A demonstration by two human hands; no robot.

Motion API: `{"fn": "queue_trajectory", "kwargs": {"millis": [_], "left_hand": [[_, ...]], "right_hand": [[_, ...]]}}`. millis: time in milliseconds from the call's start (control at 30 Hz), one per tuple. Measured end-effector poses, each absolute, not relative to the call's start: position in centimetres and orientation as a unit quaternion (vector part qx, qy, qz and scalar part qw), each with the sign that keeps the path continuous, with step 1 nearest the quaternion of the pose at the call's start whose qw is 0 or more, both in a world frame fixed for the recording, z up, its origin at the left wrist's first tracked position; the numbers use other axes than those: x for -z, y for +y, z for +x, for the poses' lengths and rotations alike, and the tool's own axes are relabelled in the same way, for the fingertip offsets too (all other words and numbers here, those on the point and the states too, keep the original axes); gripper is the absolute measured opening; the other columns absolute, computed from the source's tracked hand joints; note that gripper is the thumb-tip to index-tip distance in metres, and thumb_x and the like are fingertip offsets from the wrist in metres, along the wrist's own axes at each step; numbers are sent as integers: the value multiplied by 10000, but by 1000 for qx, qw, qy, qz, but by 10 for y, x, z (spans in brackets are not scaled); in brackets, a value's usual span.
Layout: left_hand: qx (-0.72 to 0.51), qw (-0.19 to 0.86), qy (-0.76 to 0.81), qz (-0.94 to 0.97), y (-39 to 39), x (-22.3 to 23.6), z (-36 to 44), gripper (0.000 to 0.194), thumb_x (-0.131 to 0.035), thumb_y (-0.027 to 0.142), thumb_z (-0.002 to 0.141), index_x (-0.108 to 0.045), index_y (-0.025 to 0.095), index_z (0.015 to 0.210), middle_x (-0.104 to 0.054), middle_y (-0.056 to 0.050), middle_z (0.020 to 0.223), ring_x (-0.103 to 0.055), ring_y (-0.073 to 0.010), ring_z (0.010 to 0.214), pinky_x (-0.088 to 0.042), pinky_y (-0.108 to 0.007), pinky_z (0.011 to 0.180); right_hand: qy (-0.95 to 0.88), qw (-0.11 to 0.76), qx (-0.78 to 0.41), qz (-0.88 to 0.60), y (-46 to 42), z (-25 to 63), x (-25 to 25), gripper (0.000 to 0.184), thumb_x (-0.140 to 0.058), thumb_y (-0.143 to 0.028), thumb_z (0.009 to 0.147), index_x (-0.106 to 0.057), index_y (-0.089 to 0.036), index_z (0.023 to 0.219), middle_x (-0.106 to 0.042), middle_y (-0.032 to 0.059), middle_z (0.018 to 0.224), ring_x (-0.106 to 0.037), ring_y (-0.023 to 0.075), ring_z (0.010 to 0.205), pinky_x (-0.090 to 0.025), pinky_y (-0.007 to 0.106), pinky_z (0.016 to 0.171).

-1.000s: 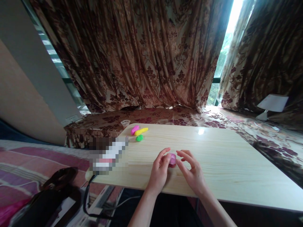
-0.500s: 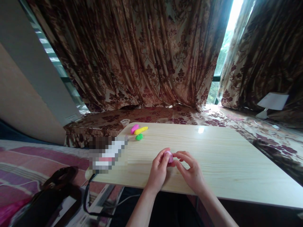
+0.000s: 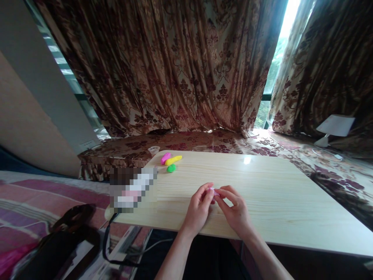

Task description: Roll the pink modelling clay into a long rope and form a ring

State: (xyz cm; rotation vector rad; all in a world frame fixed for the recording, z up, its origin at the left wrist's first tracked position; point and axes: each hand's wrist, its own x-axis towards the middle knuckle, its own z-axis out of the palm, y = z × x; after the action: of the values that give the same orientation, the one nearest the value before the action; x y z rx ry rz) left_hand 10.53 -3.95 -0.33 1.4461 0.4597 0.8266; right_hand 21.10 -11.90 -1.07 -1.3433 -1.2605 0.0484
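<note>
Between my hands, just above the table's near side, is a small lump of light pink modelling clay, mostly covered by fingers. My left hand is closed on it, thumb against the fingers. From the other side my right hand pinches the clay's right edge between thumb and fingertips. Farther off, near the table's back left corner, lie three more pieces of clay: a magenta lump, a long yellow roll touching or close beside it, and a green lump nearer to me.
The pale wood-grain table spans the front. A blurred-out object sits on its left edge, with a black strap hanging below. A clear plastic container stands behind the back left corner. A white lamp is far right.
My right hand's fingertips have closed onto the pink clay, where they were spread beside it before. Less of the clay shows now. The other clay pieces have stayed in place.
</note>
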Motion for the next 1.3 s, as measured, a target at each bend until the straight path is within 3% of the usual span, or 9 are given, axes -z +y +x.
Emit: {"fn": "queue_trajectory", "kwargs": {"millis": [267, 433, 567, 667, 833, 933, 1133, 1300], "left_hand": [[-380, 661, 192, 618, -37, 6, 105, 357, -465, 444, 870, -607, 165, 1042, -647, -57, 919, -605, -173, 792, -499, -286, 728], [-358, 667, 169, 631, -41, 0, 105, 325, -465, 422, 877, -644, 157, 939, -652, -50, 839, -593, -169, 754, -481, -273, 712], [-339, 672, 162, 638, -43, -4, 103, 311, -489, 388, 873, -633, 175, 1047, -651, -58, 957, -587, -179, 854, -464, -276, 765], [-334, 669, 166, 642, -43, -5, 102, 352, -526, 374, 856, -588, 188, 1148, -642, -56, 968, -577, -155, 795, -460, -270, 749], [-348, 652, 164, 654, -43, -5, 102, 324, -516, 373, 863, -610, 178, 1105, -600, -16, 761, -498, -117, 651, -424, -230, 639], [-349, 644, 162, 661, -43, -5, 103, 312, -486, 380, 879, -640, 170, 1052, -554, 4, 658, -466, -113, 611, -401, -227, 608], [-336, 639, 154, 675, -42, -8, 100, 332, -433, 378, 904, -682, 164, 951, -617, -22, 739, -525, -144, 718, -413, -249, 701], [-319, 653, 161, 667, -42, -6, 99, 354, -469, 364, 892, -578, 207, 1189, -648, -48, 1023, -562, -153, 815, -437, -272, 781]], "right_hand": [[-538, 611, -29, -580, -122, 212, 5, 285, -579, -257, 843, -619, -237, 1124, -592, 68, 1033, -589, 184, 829, -516, 328, 720], [-543, 606, -38, -580, -122, 211, 4, 203, -575, -262, 848, -666, -237, 1027, -604, 38, 824, -576, 176, 749, -498, 317, 686], [-533, 611, -39, -584, -121, 213, 6, 167, -559, -259, 865, -679, -235, 979, -606, 25, 759, -578, 170, 707, -488, 306, 663], [-523, 616, -38, -588, -122, 214, 6, 163, -552, -260, 873, -684, -232, 963, -615, 30, 780, -585, 175, 725, -482, 305, 671], [-517, 621, -52, -587, -125, 214, 6, 226, -503, -258, 899, -643, -229, 1074, -617, 49, 907, -591, 184, 821, -484, 314, 738], [-523, 619, -61, -582, -125, 212, 5, 310, -574, -266, 856, -590, -227, 1163, -602, 47, 942, -583, 180, 816, -488, 309, 732], [-522, 621, -56, -582, -122, 214, 6, 181, -594, -251, 845, -661, -220, 1010, -597, 23, 821, -573, 162, 735, -467, 285, 682], [-511, 626, -52, -587, -122, 216, 7, 154, -556, -261, 873, -690, -210, 930, -600, 20, 771, -572, 157, 710, -453, 275, 659]]}}
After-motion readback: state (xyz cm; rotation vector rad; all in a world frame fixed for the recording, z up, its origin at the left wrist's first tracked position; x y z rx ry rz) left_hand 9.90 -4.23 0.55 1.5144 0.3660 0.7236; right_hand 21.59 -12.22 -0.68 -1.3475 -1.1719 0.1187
